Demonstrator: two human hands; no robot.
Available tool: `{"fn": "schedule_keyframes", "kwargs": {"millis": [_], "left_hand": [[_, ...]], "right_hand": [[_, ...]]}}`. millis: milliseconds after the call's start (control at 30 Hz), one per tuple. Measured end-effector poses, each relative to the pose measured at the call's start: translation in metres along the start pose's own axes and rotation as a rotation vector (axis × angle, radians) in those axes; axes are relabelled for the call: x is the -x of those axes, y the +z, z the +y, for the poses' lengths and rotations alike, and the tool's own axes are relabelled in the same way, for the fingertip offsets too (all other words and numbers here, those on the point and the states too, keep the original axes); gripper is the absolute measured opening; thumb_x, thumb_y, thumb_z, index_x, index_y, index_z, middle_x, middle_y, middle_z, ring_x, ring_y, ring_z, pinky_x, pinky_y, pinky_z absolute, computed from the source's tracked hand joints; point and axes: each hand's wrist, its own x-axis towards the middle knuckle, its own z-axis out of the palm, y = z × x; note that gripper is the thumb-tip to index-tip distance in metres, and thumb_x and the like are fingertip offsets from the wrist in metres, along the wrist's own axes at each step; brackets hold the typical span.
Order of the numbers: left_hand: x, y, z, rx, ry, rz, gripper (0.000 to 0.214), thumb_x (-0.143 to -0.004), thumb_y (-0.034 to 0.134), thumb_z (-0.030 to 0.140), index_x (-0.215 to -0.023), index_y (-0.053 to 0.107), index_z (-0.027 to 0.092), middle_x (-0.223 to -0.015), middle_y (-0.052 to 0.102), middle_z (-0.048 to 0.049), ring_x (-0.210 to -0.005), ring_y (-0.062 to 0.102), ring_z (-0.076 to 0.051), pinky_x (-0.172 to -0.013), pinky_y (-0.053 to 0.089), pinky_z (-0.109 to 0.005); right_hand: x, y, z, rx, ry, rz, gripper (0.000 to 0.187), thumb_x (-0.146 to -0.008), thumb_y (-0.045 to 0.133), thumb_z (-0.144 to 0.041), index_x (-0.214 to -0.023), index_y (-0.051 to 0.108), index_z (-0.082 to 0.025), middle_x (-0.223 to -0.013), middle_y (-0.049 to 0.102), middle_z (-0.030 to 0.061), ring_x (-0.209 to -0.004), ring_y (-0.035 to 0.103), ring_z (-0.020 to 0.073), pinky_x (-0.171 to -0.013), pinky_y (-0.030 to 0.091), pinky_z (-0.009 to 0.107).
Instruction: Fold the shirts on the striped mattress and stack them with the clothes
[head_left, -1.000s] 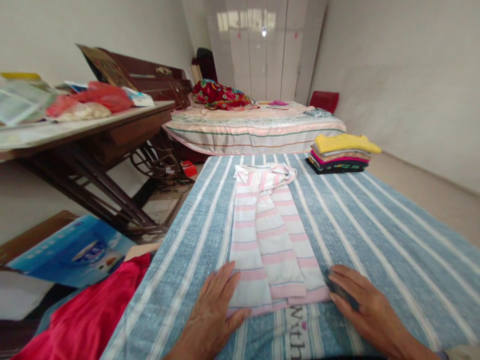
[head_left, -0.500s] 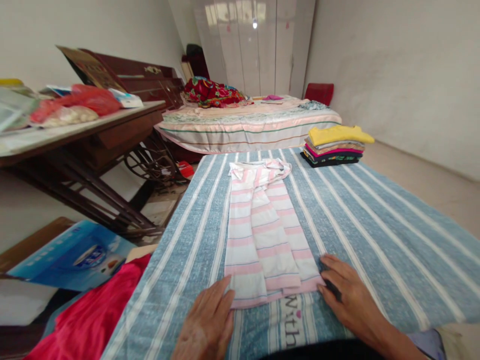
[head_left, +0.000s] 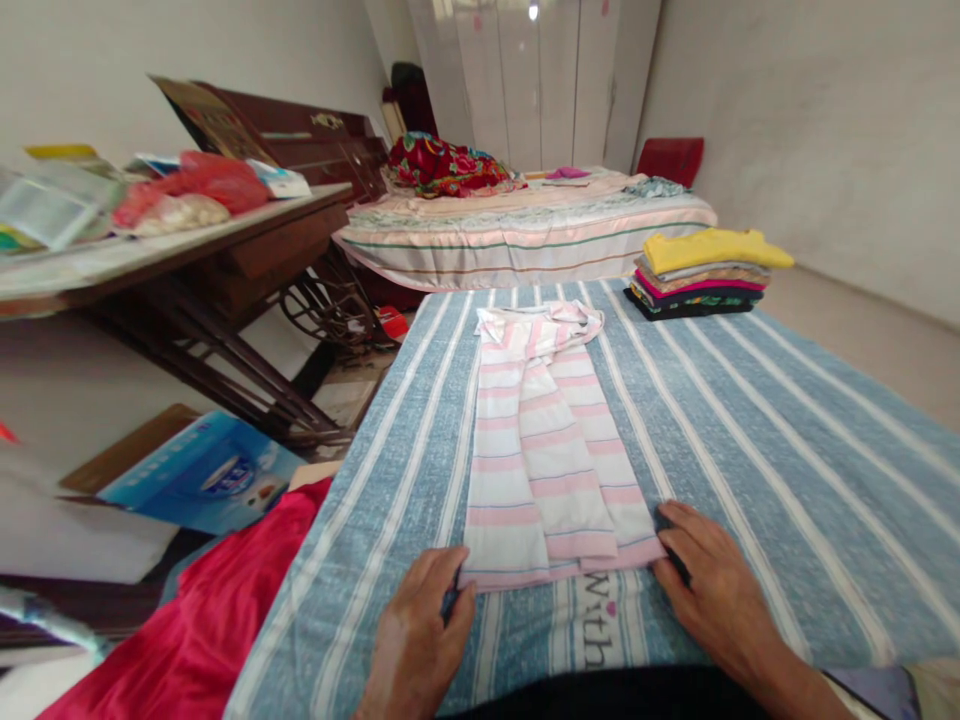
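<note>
The left hand (head_left: 421, 622) has slid back to the lower left corner of the striped shirt (head_left: 536, 450); the right hand (head_left: 712, 580) is at the other. Whether they grip, I cannot tell. The striped shirt lies mid-frame on blue cloth (head_left: 735, 440).

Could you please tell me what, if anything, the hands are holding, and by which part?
The left hand and right hand are at the near corners of the pink-and-white striped garment; whether either actually pinches it cannot be told.
</note>
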Motion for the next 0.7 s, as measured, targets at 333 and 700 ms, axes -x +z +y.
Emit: {"fn": "schedule_keyframes", "kwargs": {"millis": [333,700], "left_hand": [[0.000,-0.002,0.002,0.037,-0.045,-0.073,0.023,-0.079,0.048,0.021,-0.100,0.059,0.020,-0.077,0.062,-0.0007,-0.066,0.061,-0.013,-0.063,0.053,-0.022],[0.011,0.011,-0.009,0.026,-0.007,0.014,0.024,-0.085,0.046,0.023,-0.107,0.056,0.020,-0.077,0.063,0.0006,-0.065,0.063,-0.012,-0.064,0.053,-0.020]], "right_hand": [[-0.001,0.003,-0.001,0.140,-0.001,-0.029,0.011,-0.079,0.049,-0.023,-0.083,0.057,-0.017,-0.108,0.060,0.0152,-0.106,0.053,0.0316,-0.089,0.043,0.051],[-0.011,0.004,-0.005,0.146,-0.007,0.035,0.012,-0.075,0.045,-0.011,-0.076,0.054,-0.020,-0.101,0.062,0.0103,-0.099,0.055,0.0260,-0.092,0.041,0.048]]}}
